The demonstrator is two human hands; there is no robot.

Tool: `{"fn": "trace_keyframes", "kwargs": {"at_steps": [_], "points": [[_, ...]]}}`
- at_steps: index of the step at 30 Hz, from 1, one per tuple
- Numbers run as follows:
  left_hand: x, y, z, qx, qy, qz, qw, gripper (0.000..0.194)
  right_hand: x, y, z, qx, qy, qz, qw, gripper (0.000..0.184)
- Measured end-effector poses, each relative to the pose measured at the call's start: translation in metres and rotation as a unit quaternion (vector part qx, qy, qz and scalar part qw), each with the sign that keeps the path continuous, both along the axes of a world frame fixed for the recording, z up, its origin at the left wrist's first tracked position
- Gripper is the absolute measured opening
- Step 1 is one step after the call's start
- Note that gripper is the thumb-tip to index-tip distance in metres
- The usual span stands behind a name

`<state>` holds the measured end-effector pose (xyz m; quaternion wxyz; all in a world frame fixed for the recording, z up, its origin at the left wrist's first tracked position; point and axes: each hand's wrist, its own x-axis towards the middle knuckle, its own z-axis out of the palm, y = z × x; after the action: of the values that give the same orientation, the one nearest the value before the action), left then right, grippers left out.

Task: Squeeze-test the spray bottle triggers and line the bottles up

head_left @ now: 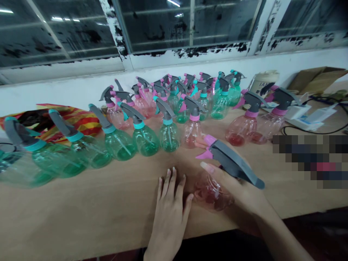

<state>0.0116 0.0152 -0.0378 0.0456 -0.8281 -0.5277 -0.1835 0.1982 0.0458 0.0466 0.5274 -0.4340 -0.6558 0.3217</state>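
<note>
My right hand [231, 181] is wrapped around the neck of a clear pink spray bottle [213, 194] with a grey and pink trigger head. The bottle leans a little, its base at the tabletop near the front edge. Just left of it, my left hand [171, 203] lies on the table with its fingers stretched out, holding nothing. Beyond my hands stands a row of green spray bottles [146, 141] with grey and turquoise heads. A pink spray bottle [193, 130] ends that row, partly hidden behind my right fingers.
Several more pink and green bottles [223, 105] crowd against the wall. Two pink bottles [240, 127] stand at the right. Behind are a white tub [263, 83], a cardboard box [312, 81] and white power strips [307, 116] with cables. A red and yellow bag [81, 123] lies at left.
</note>
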Motion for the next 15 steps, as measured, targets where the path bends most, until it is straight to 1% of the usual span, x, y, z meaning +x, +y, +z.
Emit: {"fn": "trace_keyframes", "kwargs": {"at_steps": [2,5,7,12,15], "points": [[-0.0002,0.0000,-0.0004,0.000,-0.002,0.000,1.000,0.048,0.0000,-0.0003,0.0001,-0.005,-0.007,-0.007,1.000,0.043],[-0.0001,0.0003,-0.0014,-0.001,-0.001,-0.001,1.000,0.048,0.0001,-0.0005,0.0006,-0.014,-0.019,-0.012,1.000,0.027],[-0.0001,0.0006,-0.0021,0.001,0.001,0.000,1.000,0.048,0.0000,-0.0004,0.0014,-0.010,-0.024,-0.020,0.999,0.022],[-0.0002,0.0009,-0.0024,-0.003,0.002,-0.001,1.000,0.047,0.0000,-0.0011,0.0028,0.000,-0.032,-0.025,0.999,0.025],[0.0000,0.0010,-0.0027,0.006,0.002,-0.001,1.000,0.046,0.0012,-0.0023,0.0013,-0.007,-0.051,-0.048,0.998,0.031]]}}
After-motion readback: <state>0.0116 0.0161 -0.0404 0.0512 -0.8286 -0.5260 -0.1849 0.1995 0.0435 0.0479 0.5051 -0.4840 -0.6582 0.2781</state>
